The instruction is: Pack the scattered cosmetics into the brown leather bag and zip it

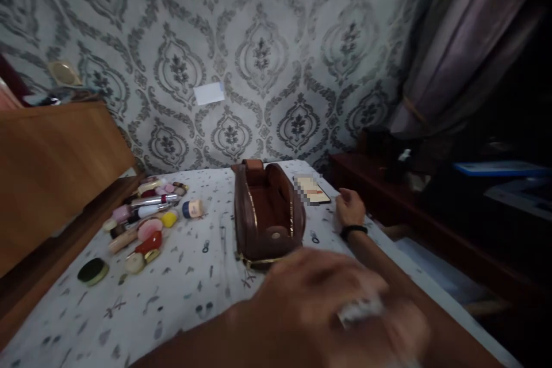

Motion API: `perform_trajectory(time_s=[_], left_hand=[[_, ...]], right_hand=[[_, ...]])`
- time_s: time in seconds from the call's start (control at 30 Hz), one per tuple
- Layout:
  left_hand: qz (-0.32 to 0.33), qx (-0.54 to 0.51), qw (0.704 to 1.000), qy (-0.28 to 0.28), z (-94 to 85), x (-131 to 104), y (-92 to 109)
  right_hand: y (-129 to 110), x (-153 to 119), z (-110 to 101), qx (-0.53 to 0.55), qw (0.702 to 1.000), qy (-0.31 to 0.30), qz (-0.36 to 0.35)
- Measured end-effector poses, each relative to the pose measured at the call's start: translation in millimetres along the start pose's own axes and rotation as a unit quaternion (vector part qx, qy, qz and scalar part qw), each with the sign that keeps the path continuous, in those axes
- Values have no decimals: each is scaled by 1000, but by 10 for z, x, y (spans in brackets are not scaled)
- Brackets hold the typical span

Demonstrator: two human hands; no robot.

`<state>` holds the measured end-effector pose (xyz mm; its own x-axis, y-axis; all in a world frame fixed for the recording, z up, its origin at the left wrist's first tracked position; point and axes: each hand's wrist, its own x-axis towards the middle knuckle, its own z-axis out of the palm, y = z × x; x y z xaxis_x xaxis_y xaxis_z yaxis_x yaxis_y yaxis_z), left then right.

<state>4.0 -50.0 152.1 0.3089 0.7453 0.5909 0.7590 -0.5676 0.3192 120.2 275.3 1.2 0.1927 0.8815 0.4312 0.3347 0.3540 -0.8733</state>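
Observation:
A brown leather-like toiletry bag (267,224) stands on the cloth with its zipped mouth wide open, showing a brown lining. Across the near foreground, in front of the bag, my left hand (340,305) is smeared by motion. A small whitish patch shows at its fingers, too blurred to name. My right hand (350,210), with a black band at the wrist, rests by the table's right edge with its fingers curled in and no object visible in them. Just left of it lies a phone (313,191) with a lit screen, partly pixelated.
Several cosmetics lie heaped on the left, among them a silver tube (150,201), a red item (149,241) and a navy-capped jar (192,209). A dark round lid (92,271) sits nearer. A wooden panel (56,172) borders the patterned white cloth (181,305); dark furniture (414,207) stands right.

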Motion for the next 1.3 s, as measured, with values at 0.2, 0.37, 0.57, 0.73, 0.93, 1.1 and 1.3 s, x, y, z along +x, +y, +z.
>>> perform_trajectory(time_s=[0.2, 0.37, 0.57, 0.73, 0.93, 1.1, 1.3], left_hand=[[-8, 214, 971, 111, -327, 229, -1187], [-33, 142, 988, 41, -376, 198, -1712], [-88, 145, 979, 111, -314, 1, -1833], [-86, 131, 981, 118, -243, 28, -1848], [-96, 95, 985, 108, -233, -75, -1772], [-145, 124, 978, 89, -232, -452, -1900], [-397, 291, 869, 50, -422, -826, -2542]], right_hand=[[-800, -342, 1, 64, 987, -73, -128], [-1354, -685, 125, 37, 941, -207, -265], [-1263, -625, 170, -12, 940, -223, -260], [-1225, -595, 167, -9, 934, -232, -273], [-1286, -768, 92, -27, 926, -196, -322], [-1631, -1198, -81, -1, 913, -125, -388], [-1966, -1892, 2, 115, 797, -293, -516]])
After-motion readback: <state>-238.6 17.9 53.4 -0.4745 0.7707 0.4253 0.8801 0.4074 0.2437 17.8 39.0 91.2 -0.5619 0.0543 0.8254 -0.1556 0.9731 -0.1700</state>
